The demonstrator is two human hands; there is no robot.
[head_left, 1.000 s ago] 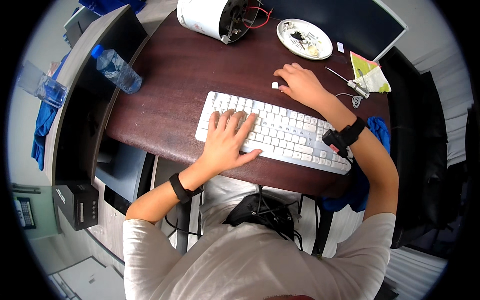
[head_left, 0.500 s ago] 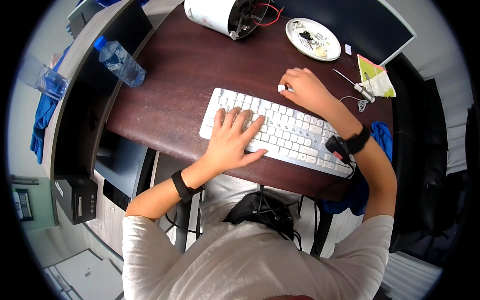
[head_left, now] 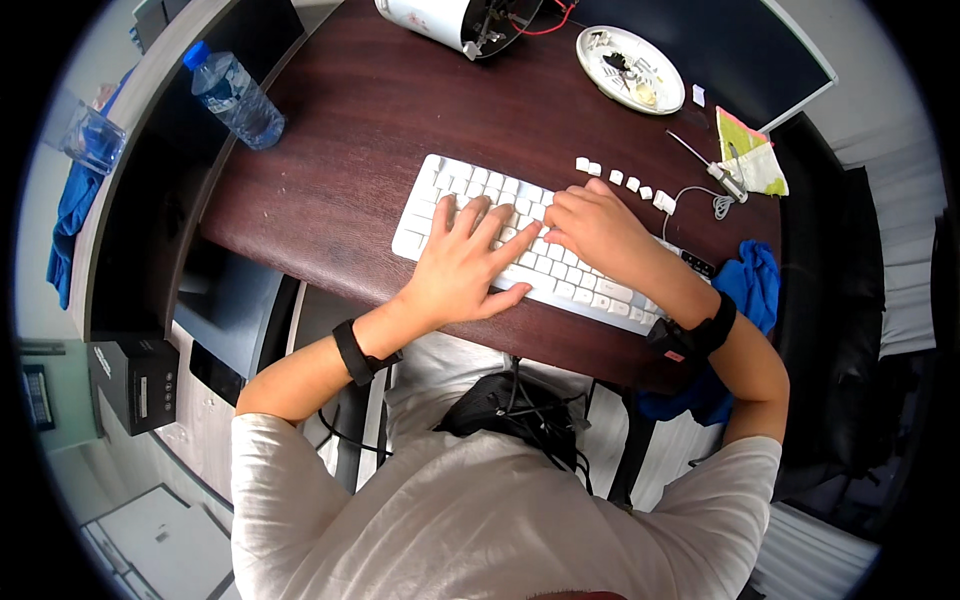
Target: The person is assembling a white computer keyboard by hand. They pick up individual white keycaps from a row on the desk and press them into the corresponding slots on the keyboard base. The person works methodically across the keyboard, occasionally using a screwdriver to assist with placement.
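Observation:
A white keyboard (head_left: 565, 290) lies at a slant near the front edge of the dark red-brown desk. My left hand (head_left: 460, 255) rests across its left part, fingers spread over the keys and thumb at the near edge. Close beside its index finger, my right hand (head_left: 600, 228) is over the upper middle of the keyboard. Its thumb and fingers are pinched together at the keys on a white keycap, which the fingers hide. Several loose white keycaps (head_left: 632, 184) lie in a slanting row on the desk just beyond the right hand.
A white plate (head_left: 592, 88) with small parts stands at the back, near a white cylindrical container (head_left: 425, 15) with a red cord. A screwdriver (head_left: 728, 182) and a coiled grey cable (head_left: 721, 206) lie right; a water bottle (head_left: 236, 100) stands left. Blue cloth (head_left: 757, 285) hangs at the right edge.
My right hand has moved from beyond the keyboard, where it pinched a white keycap, down onto the keys next to my left hand. The row of loose keycaps is now uncovered. The left hand stays put.

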